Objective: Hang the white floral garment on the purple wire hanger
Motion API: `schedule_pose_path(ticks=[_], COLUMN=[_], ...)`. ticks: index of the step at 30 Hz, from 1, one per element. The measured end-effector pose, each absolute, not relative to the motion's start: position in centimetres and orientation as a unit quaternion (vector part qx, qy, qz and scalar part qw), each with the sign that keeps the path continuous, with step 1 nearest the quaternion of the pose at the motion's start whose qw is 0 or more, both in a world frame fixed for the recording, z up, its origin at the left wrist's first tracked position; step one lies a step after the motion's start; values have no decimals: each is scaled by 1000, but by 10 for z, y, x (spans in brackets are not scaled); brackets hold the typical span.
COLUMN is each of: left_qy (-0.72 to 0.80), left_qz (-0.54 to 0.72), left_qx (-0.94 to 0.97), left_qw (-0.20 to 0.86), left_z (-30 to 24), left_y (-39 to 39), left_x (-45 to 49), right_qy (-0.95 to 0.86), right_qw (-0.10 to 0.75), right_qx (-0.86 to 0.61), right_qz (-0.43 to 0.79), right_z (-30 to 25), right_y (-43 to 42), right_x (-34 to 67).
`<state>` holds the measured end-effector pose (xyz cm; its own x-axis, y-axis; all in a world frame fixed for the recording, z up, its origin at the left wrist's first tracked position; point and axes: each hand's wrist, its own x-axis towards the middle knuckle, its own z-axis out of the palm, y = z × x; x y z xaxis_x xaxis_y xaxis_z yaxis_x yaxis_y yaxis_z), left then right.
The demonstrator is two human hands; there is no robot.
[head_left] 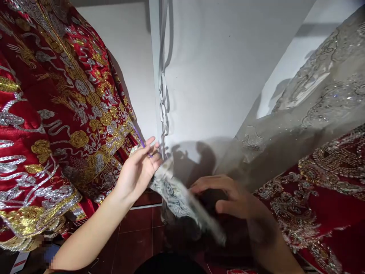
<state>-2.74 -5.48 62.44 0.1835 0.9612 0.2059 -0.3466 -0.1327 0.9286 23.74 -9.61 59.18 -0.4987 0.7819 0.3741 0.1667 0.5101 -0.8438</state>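
Observation:
My left hand is turned palm up with its fingers half curled. A thin purple stick passes between its fingers, its upper part pointing at the embroidered red garment. Just below those fingertips, a strip of grey-and-white swirl-patterned fabric slants down to the right, smeared by motion. Whether the left fingers grip this fabric I cannot tell. To its right, my right hand is curved, thumb and fingers apart, with nothing visible between them. The fabric's lower end swings below the right hand.
A red garment with gold and silver embroidery fills the left. White cords hang down the pale wall. On the right are a sheer beaded gown and a beaded red garment. Below lies a dark red tiled floor.

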Motion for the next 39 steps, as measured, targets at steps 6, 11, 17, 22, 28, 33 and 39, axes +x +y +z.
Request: schedule_pose_path(ticks=[6, 11, 17, 22, 28, 33, 39], left_qy=[345, 389, 439, 367, 397, 453, 484], left_qz=[309, 227, 452, 628, 438, 312, 378], left_qx=[499, 644, 722, 684, 789, 791, 736], left_qw=[732, 618, 287, -53, 167, 269, 287], left_z=[635, 646, 640, 609, 547, 491, 442], left_y=[-80, -80, -46, -58, -60, -51, -46], left_x=[-77, -95, -120, -106, -55, -30, -11], right_qy=[-733, -750, -552, -452, -415, -401, -397], right_qw=[448, 400, 578, 702, 764, 773, 764], right_qx=[-396, -420, -432, -429, -422, -436, -435], right_qz=[325, 318, 417, 344, 256, 228, 264], right_z=[558, 533, 546, 585, 590, 551, 524], right_y=[-37, -7, 22, 46, 42, 19, 5], right_x=[231, 220, 236, 232, 226, 238, 241])
